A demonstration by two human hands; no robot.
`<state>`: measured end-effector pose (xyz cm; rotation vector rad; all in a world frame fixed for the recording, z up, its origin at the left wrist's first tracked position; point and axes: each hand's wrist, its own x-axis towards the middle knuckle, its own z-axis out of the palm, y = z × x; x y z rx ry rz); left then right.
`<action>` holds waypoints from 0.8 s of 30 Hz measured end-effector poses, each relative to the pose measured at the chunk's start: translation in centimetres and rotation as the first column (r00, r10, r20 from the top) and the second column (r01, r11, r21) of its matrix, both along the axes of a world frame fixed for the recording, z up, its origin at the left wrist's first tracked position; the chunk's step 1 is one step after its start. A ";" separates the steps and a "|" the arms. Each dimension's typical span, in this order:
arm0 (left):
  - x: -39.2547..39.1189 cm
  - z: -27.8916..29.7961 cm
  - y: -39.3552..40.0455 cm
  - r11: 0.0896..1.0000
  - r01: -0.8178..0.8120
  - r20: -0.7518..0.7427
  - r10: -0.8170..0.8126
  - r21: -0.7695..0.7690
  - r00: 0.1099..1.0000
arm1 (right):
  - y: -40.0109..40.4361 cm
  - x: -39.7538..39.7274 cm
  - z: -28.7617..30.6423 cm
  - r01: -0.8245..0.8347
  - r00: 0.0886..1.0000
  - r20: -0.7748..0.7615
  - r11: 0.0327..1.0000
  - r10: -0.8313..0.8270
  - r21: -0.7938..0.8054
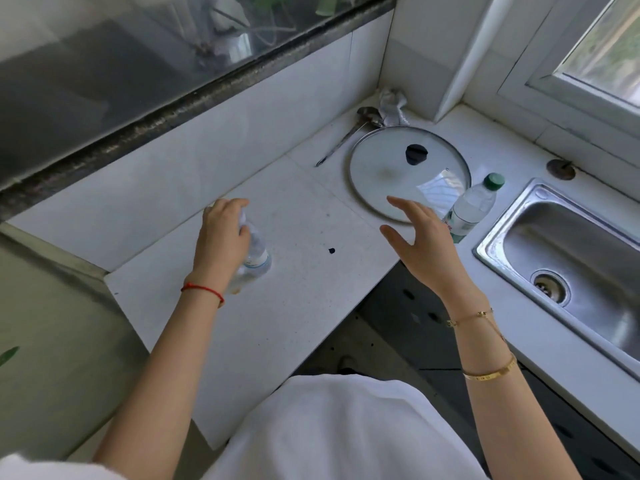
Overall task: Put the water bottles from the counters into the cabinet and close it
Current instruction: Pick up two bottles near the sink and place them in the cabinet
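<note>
My left hand (pixel 221 233) grips the top of a clear water bottle (pixel 254 263) with a white and blue label, standing on the white counter (pixel 294 278). A second clear bottle with a green cap (pixel 472 207) stands farther right, between a glass lid and the sink. My right hand (pixel 420 239) hovers just left of that bottle with fingers spread, holding nothing. No cabinet is in view.
A round glass pot lid (pixel 388 168) with a black knob lies on the counter behind my right hand. A metal ladle (pixel 346 135) and a crumpled cloth (pixel 393 105) lie in the corner. A steel sink (pixel 571 258) is at right, a window (pixel 602 46) above it.
</note>
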<state>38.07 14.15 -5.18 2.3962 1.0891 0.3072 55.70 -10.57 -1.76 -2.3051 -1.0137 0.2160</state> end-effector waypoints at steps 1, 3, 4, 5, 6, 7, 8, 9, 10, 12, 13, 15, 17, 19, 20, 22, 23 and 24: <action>0.2 -0.1 0.0 1.000 -0.015 0.015 0.015 0.007 1.000 | -0.2 0.4 -0.1 0.005 1.000 0.002 1.000 -0.005 -0.001; 0.5 -0.1 -0.1 1.000 -0.005 0.032 0.005 0.011 0.999 | -0.6 1.0 -0.1 0.023 1.000 0.002 1.000 -0.023 -0.005; 0.7 -0.1 -0.2 1.000 0.017 0.032 -0.017 0.011 0.999 | -0.9 1.4 -0.2 0.035 0.999 0.008 0.999 -0.035 -0.008; 1.1 -0.1 -0.5 0.999 0.042 0.031 -0.042 0.011 0.999 | -1.3 1.7 -0.1 0.048 0.999 0.015 0.999 -0.048 -0.008; 1.5 0.0 -0.8 0.998 0.065 0.036 -0.065 0.013 0.997 | -1.6 2.1 -0.1 0.063 0.998 0.022 0.998 -0.063 -0.006; 2.0 0.1 -1.2 0.996 0.084 0.047 -0.085 0.020 0.995 | -2.0 2.6 0.0 0.078 0.996 0.031 0.997 -0.078 0.000; 2.5 0.4 -1.6 0.994 0.101 0.063 -0.103 0.032 0.993 | -2.5 3.0 0.2 0.096 0.995 0.039 0.995 -0.097 0.007; 3.1 0.7 -2.1 0.992 0.117 0.078 -0.120 0.045 0.990 | -3.0 3.6 0.3 0.119 0.992 0.046 0.993 -0.119 0.016; 3.8 1.1 -2.6 0.990 0.133 0.092 -0.138 0.055 0.986 | -3.5 4.2 0.4 0.142 0.988 0.054 0.989 -0.143 0.026; 5.3 1.9 -3.5 0.983 0.174 0.115 -0.181 0.062 0.977 | -4.6 5.5 0.6 0.186 0.977 0.094 0.981 -0.190 0.051; 6.0 2.4 -4.0 0.977 0.202 0.125 -0.208 0.060 0.970 | -5.1 6.2 0.6 0.212 0.968 0.121 0.975 -0.219 0.068; 7.9 2.8 -5.1 0.964 0.259 0.151 -0.266 0.063 0.952 | -6.2 8.1 0.5 0.269 0.943 0.179 0.958 -0.282 0.097; 9.8 3.0 -6.2 0.952 0.299 0.173 -0.305 0.058 0.937 | -7.0 10.3 0.1 0.317 0.917 0.227 0.945 -0.328 0.086; 11.6 3.2 -7.6 0.944 0.326 0.188 -0.330 0.052 0.925 | -7.5 12.5 -0.5 0.348 0.908 0.232 0.936 -0.350 0.051; 12.5 3.3 -8.3 0.939 0.339 0.196 -0.343 0.051 0.919 | -7.6 13.5 -0.8 0.351 0.909 0.227 0.936 -0.348 0.029; 14.1 3.3 -9.7 0.928 0.369 0.200 -0.370 0.042 0.907 | -7.6 15.2 -1.5 0.344 0.921 0.205 0.939 -0.332 -0.023; 14.9 3.3 -10.2 0.924 0.381 0.199 -0.381 0.037 0.903 | -7.5 15.8 -1.9 0.337 0.928 0.189 0.941 -0.323 -0.046; 15.6 3.3 -10.7 0.920 0.391 0.198 -0.389 0.033 0.900 | -7.4 16.3 -2.2 0.330 0.933 0.170 0.942 -0.316 -0.063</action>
